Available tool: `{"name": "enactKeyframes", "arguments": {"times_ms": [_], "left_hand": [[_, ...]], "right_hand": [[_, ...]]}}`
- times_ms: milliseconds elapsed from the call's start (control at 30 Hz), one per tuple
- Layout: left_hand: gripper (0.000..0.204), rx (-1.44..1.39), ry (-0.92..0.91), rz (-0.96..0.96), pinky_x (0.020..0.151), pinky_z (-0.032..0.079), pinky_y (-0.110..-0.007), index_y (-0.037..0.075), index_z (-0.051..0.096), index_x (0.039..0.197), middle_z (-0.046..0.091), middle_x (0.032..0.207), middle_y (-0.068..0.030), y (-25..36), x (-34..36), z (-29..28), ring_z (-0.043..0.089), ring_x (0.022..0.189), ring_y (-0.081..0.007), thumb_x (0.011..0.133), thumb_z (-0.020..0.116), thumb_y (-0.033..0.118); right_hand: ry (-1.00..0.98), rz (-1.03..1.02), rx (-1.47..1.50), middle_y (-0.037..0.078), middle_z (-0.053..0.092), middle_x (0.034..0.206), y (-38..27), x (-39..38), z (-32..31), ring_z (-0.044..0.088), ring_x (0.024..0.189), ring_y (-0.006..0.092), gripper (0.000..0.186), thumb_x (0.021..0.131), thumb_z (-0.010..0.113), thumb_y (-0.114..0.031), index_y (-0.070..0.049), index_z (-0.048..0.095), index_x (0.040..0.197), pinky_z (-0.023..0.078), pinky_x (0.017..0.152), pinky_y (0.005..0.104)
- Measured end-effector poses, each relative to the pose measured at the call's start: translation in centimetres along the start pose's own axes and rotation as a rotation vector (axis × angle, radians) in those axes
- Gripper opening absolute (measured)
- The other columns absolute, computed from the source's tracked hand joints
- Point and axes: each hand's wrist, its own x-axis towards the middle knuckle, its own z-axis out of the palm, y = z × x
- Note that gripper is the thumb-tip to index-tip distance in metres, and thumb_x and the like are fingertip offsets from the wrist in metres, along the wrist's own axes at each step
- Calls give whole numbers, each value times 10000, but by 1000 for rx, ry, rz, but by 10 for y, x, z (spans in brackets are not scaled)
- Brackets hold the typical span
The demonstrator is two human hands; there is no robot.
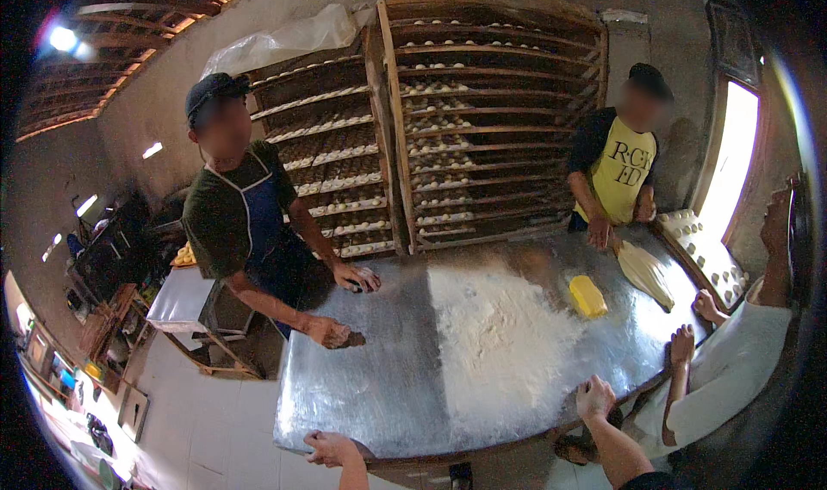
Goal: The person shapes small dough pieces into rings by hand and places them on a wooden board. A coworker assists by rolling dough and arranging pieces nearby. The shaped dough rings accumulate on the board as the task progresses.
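A metal-topped work table (370, 400) stretches out before me. My left hand (331, 449) is closed at its near left corner, the fingers curled on the edge. Farther right, my right hand (595, 399) is also closed at the near edge, beside the flour; its fingertips are partly hidden. White flour (500, 335) covers a broad patch in the middle of the tabletop. Beyond the flour, toward the right, sits a yellow block-like object (587, 296). A long, pale, folded piece of dough (644, 275) lies near the right end.
Across the table, one person (250, 206) rests both hands on the metal; another (624, 154) stands by the dough. A third person's arms (680, 361) reach in at right. Wooden racks (392, 128) hold trays of dough balls. A tray (706, 262) stands at right.
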Motion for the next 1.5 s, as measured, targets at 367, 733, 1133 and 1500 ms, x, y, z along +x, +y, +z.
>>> {"name": "enactKeyframes", "arguments": {"times_ms": [367, 733, 1133, 1500], "left_hand": [[223, 182, 390, 847, 878, 466, -508, 7, 611, 1041, 654, 969, -176, -38, -4, 4, 604, 927, -376, 959, 502, 183], [263, 74, 82, 518, 986, 414, -482, -26, 604, 1139, 591, 1179, -195, -21, -17, -19, 541, 1118, -380, 926, 524, 105], [311, -140, 167, 680, 1005, 412, -483, -51, 586, 1194, 575, 1227, -220, -77, 36, 27, 536, 1156, -385, 917, 526, 78], [379, -203, 100, 683, 1060, 377, -471, -76, 470, 1295, 572, 1233, -233, -44, -3, -9, 537, 1171, -386, 942, 513, 54]], "right_hand": [[77, -85, 120, 151, 531, 662, 9, 4, 6, 554, 692, 371, 191, 794, 622, -124, -38, 481, 697, 417, 631, 473], [129, 24, 381, 145, 605, 799, 56, -14, 46, 588, 761, 320, 199, 839, 680, -216, -34, 601, 851, 467, 668, 432], [170, -76, 204, 165, 627, 870, 25, 24, 25, 594, 805, 323, 245, 849, 701, -218, -18, 633, 972, 490, 721, 434], [161, -89, 251, 155, 617, 860, -13, 65, 21, 588, 799, 315, 242, 839, 694, -203, -26, 624, 990, 486, 717, 431]]}}
